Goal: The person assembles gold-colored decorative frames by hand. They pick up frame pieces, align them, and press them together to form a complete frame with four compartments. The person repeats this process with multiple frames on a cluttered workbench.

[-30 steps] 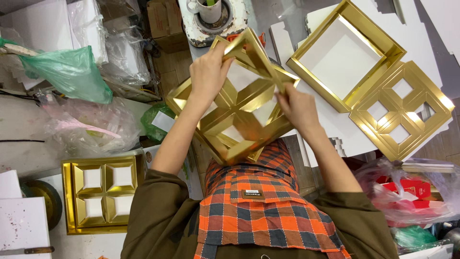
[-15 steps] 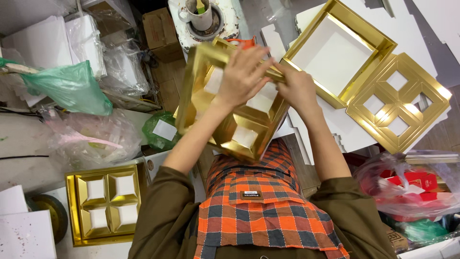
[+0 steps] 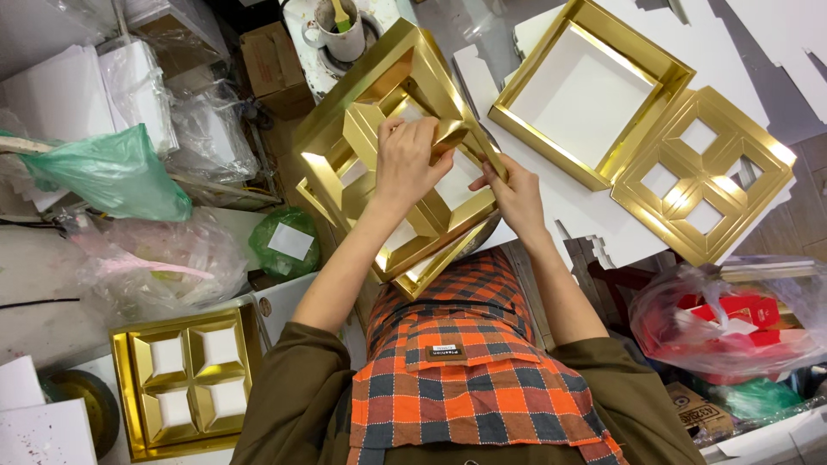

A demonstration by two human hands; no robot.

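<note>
I hold a gold square box tray (image 3: 340,151) with a gold four-window divider insert (image 3: 422,228) over my lap. My left hand (image 3: 412,164) presses down on the insert near its centre, fingers curled over a gold flap. My right hand (image 3: 514,194) grips the insert's right edge beside the left hand. The box is tilted, one corner pointing away from me. My checked orange apron (image 3: 469,379) lies below it.
An empty gold tray with white base (image 3: 517,120) and a loose gold divider (image 3: 702,172) lie on white card at right. A finished divided gold box (image 3: 185,383) sits lower left. A cup with a brush (image 3: 340,30) stands ahead. Plastic bags crowd both sides.
The box has turned and tipped in my hands. My left hand slid from the far corner to the insert's centre, and my right hand moved onto its right edge.
</note>
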